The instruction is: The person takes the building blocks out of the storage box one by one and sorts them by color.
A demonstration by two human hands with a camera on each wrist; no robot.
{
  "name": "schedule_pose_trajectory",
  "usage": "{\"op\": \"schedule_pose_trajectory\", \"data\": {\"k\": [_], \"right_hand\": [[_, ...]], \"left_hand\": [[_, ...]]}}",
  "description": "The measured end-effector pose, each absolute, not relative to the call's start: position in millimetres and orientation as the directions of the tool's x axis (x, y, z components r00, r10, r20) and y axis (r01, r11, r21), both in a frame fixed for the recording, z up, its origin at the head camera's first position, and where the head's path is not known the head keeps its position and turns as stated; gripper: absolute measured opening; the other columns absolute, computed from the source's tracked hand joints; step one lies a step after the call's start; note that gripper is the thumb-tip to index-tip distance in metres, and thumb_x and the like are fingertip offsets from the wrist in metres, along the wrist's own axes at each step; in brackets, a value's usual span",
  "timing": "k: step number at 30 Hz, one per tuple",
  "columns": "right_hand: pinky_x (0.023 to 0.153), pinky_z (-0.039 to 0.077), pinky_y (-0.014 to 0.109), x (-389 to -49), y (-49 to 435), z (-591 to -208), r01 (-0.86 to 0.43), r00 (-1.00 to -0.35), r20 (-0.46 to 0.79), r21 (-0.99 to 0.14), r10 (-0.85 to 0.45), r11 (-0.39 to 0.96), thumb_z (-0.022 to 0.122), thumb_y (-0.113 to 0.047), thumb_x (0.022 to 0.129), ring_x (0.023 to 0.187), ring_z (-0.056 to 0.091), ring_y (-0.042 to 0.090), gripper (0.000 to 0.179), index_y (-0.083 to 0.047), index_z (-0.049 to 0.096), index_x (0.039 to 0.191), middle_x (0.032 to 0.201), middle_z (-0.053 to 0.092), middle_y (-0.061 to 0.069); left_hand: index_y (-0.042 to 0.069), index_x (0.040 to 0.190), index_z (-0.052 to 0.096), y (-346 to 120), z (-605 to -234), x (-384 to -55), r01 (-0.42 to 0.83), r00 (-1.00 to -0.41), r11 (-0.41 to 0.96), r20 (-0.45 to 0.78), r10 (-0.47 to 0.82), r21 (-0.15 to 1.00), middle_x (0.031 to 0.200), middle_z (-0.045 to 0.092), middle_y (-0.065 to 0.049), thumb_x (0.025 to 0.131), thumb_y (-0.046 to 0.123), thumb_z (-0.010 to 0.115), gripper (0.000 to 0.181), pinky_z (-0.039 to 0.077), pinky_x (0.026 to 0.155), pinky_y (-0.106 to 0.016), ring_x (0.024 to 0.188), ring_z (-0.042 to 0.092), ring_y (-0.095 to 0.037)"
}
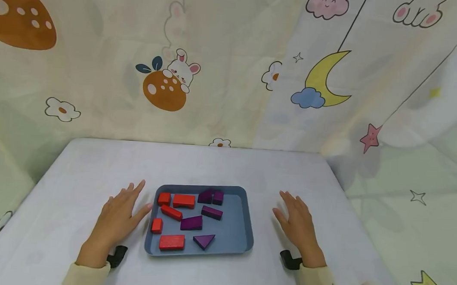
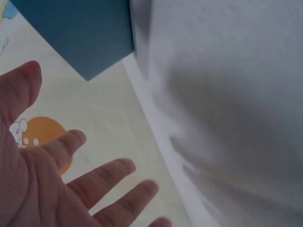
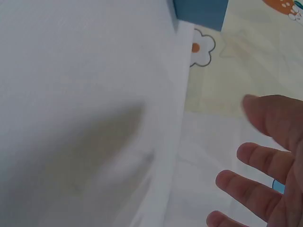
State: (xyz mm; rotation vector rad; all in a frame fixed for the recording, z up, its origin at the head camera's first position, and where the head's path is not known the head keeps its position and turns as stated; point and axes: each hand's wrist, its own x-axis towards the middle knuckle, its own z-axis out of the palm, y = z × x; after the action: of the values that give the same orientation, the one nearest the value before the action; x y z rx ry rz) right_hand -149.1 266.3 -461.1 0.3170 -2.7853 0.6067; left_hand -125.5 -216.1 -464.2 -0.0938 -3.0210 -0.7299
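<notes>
Tray [image 1: 232, 226] of rectangular, likely stiff blue-grey plastic, bearing red and purple blocks [image 1: 191, 223], rests on white tabletop [image 1: 277, 173] between left hand [image 1: 116, 220] and right hand [image 1: 299, 228], grips released; short rims [image 1: 249, 216] suit a level hold

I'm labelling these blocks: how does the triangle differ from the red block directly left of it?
The triangle is purple, the block red. The triangle's top has three corners, the block's four. The triangle looks smaller than the block. Both lie in the tray, near its front.
</notes>
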Motion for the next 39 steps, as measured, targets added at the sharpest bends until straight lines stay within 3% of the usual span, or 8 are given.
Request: {"op": "schedule_pose_trajectory", "data": {"k": [3,8,10,13,17,26,32,39], "right_hand": [[0.114,0.040,0.071,-149.0,256.3,-457.1,-0.262,-0.946,0.285,-0.399,-0.153,0.879,0.081,-0.010,0.096,0.140,0.050,0.057,0.059,0.004,0.059,0.150,0.150,0.059,0.031],[0.108,0.048,0.064,-145.8,235.1,-448.7,-0.270,-0.955,0.240,-0.465,-0.173,0.843,0.082,-0.003,0.094,0.133,0.058,0.050,0.053,0.001,0.066,0.145,0.143,0.066,0.025],[0.107,0.050,0.062,-144.4,225.5,-445.2,-0.280,-0.955,0.230,-0.489,-0.188,0.826,0.082,-0.002,0.094,0.132,0.060,0.047,0.051,-0.001,0.068,0.143,0.140,0.069,0.022],[0.108,0.051,0.060,-142.7,211.0,-440.5,-0.310,-0.949,0.223,-0.511,-0.225,0.802,0.082,0.000,0.093,0.132,0.060,0.044,0.048,-0.002,0.071,0.140,0.138,0.071,0.019],[0.107,0.052,0.058,-139.6,193.2,-434.5,-0.376,-0.926,0.242,-0.517,-0.290,0.769,0.084,0.004,0.090,0.131,0.062,0.041,0.046,-0.002,0.074,0.135,0.135,0.073,0.016],[0.105,0.055,0.054,-134.5,166.7,-430.1,-0.512,-0.839,0.179,-0.578,-0.514,0.635,0.083,0.004,0.091,0.127,0.067,0.035,0.043,-0.003,0.074,0.133,0.133,0.075,0.012],[0.103,0.057,0.050,-140.4,154.0,-433.3,-0.542,-0.736,0.080,-0.665,-0.673,0.513,0.081,0.004,0.093,0.122,0.070,0.029,0.040,-0.003,0.075,0.132,0.129,0.076,0.008],[0.096,0.058,0.032,-140.7,131.0,-445.8,-0.549,-0.690,-0.001,-0.651,-0.724,0.524,0.086,0.001,0.090,0.113,0.072,0.016,0.032,-0.005,0.080,0.121,0.120,0.079,0.005]], "left_hand": [[0.009,0.171,0.028,-216.1,-464.5,-127.9,0.083,-0.996,0.838,0.018,0.087,0.539,0.163,0.039,-0.038,0.106,0.047,0.067,0.085,0.036,0.110,-0.080,0.145,0.042,-0.062],[0.011,0.171,0.028,-214.9,-466.6,-132.8,0.076,-0.988,0.658,-0.033,0.152,0.749,0.162,0.043,-0.034,0.104,0.030,0.074,0.083,0.051,0.105,-0.066,0.141,0.053,-0.054],[0.010,0.169,0.032,-214.3,-468.8,-134.6,0.070,-0.984,0.584,-0.040,0.173,0.809,0.163,0.044,-0.032,0.102,0.021,0.076,0.081,0.055,0.103,-0.061,0.140,0.055,-0.052],[0.009,0.167,0.038,-215.1,-472.5,-136.4,0.065,-0.979,0.501,-0.042,0.200,0.863,0.163,0.044,-0.031,0.099,0.012,0.078,0.079,0.056,0.101,-0.063,0.140,0.055,-0.053],[0.008,0.165,0.042,-217.8,-477.0,-139.9,0.056,-0.970,0.407,-0.047,0.238,0.912,0.166,0.041,-0.030,0.099,0.009,0.076,0.074,0.053,0.102,-0.068,0.142,0.051,-0.056],[-0.001,0.161,0.044,-223.2,-488.4,-146.7,0.043,-0.956,0.263,-0.037,0.290,0.964,0.165,0.039,-0.032,0.102,0.010,0.072,0.066,0.062,0.093,-0.036,0.145,0.044,-0.058],[-0.002,0.162,0.043,-224.3,-493.2,-149.6,0.039,-0.953,0.203,-0.025,0.303,0.978,0.163,0.042,-0.033,0.102,0.009,0.072,0.067,0.060,0.091,-0.030,0.142,0.047,-0.055],[0.001,0.163,0.042,-228.3,-495.4,-144.2,0.012,-0.957,0.219,-0.053,0.285,0.976,0.164,0.042,-0.032,0.101,0.010,0.072,0.069,0.058,0.091,-0.029,0.144,0.046,-0.055]]}}
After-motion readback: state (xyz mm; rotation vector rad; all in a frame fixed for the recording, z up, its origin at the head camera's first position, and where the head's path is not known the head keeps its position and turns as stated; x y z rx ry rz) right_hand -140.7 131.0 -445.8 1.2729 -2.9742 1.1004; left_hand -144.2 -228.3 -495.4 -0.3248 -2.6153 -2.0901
